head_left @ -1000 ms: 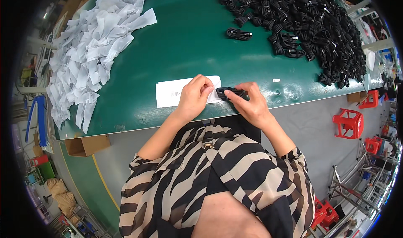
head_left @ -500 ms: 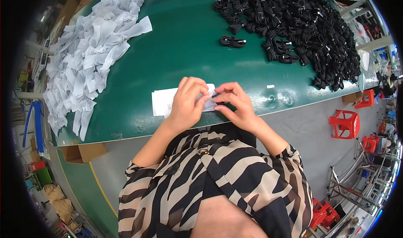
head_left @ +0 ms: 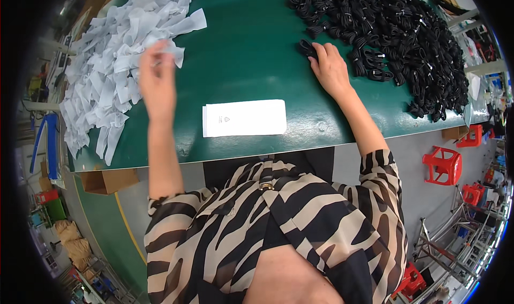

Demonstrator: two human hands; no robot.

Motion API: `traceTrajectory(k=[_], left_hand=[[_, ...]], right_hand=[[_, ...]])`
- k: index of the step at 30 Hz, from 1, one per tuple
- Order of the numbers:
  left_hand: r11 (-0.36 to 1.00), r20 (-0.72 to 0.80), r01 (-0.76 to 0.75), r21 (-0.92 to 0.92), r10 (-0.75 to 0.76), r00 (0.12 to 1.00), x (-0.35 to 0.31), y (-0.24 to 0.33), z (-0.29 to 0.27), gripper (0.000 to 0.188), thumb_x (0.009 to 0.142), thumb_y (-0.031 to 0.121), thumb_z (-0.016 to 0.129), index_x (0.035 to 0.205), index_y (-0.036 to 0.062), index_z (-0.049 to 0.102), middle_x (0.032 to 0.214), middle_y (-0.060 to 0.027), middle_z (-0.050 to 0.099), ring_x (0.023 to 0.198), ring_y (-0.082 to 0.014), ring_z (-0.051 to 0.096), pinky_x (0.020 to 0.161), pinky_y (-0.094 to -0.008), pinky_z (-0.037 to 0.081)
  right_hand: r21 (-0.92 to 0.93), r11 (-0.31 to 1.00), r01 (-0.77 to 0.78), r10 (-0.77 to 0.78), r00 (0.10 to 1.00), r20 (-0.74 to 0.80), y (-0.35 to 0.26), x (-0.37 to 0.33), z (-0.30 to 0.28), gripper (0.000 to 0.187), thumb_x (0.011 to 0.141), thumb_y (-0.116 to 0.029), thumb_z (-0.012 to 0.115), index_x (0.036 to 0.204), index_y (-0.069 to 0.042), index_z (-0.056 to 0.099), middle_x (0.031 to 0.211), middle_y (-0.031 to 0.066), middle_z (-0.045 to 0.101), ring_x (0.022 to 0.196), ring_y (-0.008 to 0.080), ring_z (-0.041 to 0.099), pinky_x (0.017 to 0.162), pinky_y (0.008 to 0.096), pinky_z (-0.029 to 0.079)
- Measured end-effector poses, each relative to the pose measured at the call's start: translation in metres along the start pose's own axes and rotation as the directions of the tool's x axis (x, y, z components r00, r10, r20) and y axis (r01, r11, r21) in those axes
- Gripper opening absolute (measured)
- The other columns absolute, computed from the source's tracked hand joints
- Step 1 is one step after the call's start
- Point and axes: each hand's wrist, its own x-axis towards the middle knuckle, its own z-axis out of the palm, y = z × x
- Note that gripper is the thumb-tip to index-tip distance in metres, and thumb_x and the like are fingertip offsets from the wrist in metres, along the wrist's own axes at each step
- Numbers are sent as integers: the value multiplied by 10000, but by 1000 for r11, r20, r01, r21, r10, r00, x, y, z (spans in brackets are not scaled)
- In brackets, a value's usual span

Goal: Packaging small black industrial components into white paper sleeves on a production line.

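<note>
My right hand (head_left: 330,68) has its thumb and fingers closed on a coiled black cable (head_left: 306,48) that lies apart from the others. At the left, my left hand (head_left: 158,81) reaches over the edge of a heap of translucent white bags (head_left: 110,71). Motion smears its fingers, and a white bag (head_left: 175,52) shows right beside them; whether they grip it I cannot make out. Flat on the green table (head_left: 243,73), between my arms, lies a small stack of white bags (head_left: 249,118) with a small printed mark near its left end.
A big heap of coiled black cables (head_left: 385,41) covers the table's right side. Below the table's left edge stands a cardboard box (head_left: 110,181). Red plastic stools (head_left: 443,164) stand on the floor to the right.
My hands have parted from over the white stack. The left has swung out to the white heap, and the right has reached forward and right onto the lone cable.
</note>
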Motion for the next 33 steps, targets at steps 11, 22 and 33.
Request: traceTrajectory(k=[11,22,33], left_hand=[[960,606,-268,-78,260,752,-126,39,87,127,823,40,726,901,7,631,902,-111,608,773,-278,614,672,-358,499],[938,623,255,-232,-58,780,-127,40,80,29,909,-29,636,913,-9,615,902,-58,617,735,-125,552,663,-258,457],[947,551,-165,-277,297,780,-118,57,75,105,813,-20,665,863,40,596,987,-98,613,885,-278,541,785,-360,442]], right_hand=[[631,712,-310,180,948,263,-76,-73,-81,292,921,-87,646,1196,8,626,897,146,604,706,241,566,633,327,459],[734,663,-148,-102,953,285,-85,-90,-86,295,919,-131,650,1189,-14,639,874,134,638,687,273,581,639,378,479],[723,385,-574,131,809,573,-107,-87,-95,230,910,-111,702,1108,-4,654,944,56,650,657,92,550,604,227,471]])
